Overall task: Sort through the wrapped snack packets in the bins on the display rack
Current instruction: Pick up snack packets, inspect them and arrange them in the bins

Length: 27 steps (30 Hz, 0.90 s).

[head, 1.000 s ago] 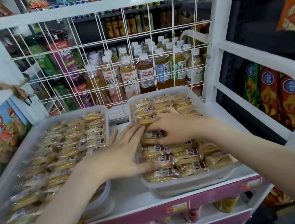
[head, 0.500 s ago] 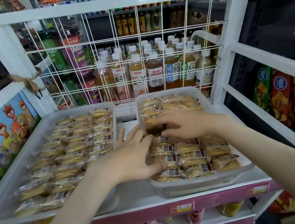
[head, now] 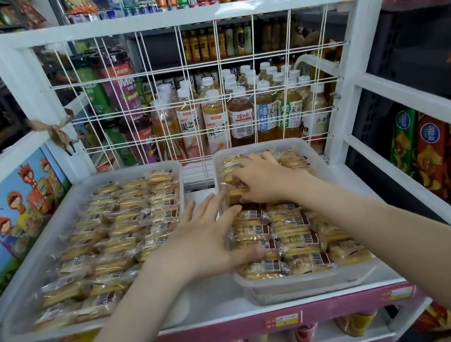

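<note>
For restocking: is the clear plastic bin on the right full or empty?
Full: wrapped snack packets lie in rows across the clear plastic bin.

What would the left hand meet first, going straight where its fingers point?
Most likely the snack packets along the left edge of the right bin, which the left hand seems to touch with its fingertips. The right hand lies just beyond.

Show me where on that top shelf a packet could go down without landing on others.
Bare shelf shows between the left bin and right bin, widest near the front, plus a narrow strip right of the right bin. Both bins are packed with packets, and the left hand and right hand crowd the right one.
</note>
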Available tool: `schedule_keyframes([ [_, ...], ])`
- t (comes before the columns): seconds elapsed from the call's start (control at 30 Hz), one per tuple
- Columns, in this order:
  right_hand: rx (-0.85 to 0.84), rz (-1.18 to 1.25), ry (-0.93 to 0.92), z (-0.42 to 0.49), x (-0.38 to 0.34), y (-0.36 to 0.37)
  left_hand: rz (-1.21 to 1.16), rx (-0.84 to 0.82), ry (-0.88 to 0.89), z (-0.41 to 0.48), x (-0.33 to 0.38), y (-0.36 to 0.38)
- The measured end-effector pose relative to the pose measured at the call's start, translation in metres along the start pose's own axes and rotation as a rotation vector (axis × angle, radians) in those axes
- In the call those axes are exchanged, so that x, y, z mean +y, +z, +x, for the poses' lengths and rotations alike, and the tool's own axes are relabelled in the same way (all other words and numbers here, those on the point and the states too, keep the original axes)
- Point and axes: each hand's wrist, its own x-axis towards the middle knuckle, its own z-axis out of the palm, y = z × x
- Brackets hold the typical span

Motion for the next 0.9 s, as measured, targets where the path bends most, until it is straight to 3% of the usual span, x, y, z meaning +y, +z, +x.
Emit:
schedule_keyframes([
  [0.1,0.092,0.069,-0.023,-0.003,0.002,0.001,-0.008,0.005,-0.006,-0.001,0.001,0.0],
  [0.27,0.279,0.655,0.089,-0.022,0.008,-0.021,0.005,0.005,-0.008,-0.001,0.0,0.0],
  [0.43,0.46,0.89,0.248,-0.055,0.014,-0.035,-0.033,0.002,-0.012,-0.006,0.007,-0.009],
  [0.67,0.563,1.493,0.253,-0.116,-0.017,-0.028,-0.737,0.507,-0.055,-0.03,0.029,-0.023],
  [0.77,0.586,1.694,0.231,-0.143,-0.036,-0.019,-1.153,0.568,-0.115,-0.043,0.043,-0.01],
  [0.9,0.63,1.725,0.27,-0.18,-0.059,0.004,-1.409,0.659,-0.134,-0.069,0.072,0.016],
])
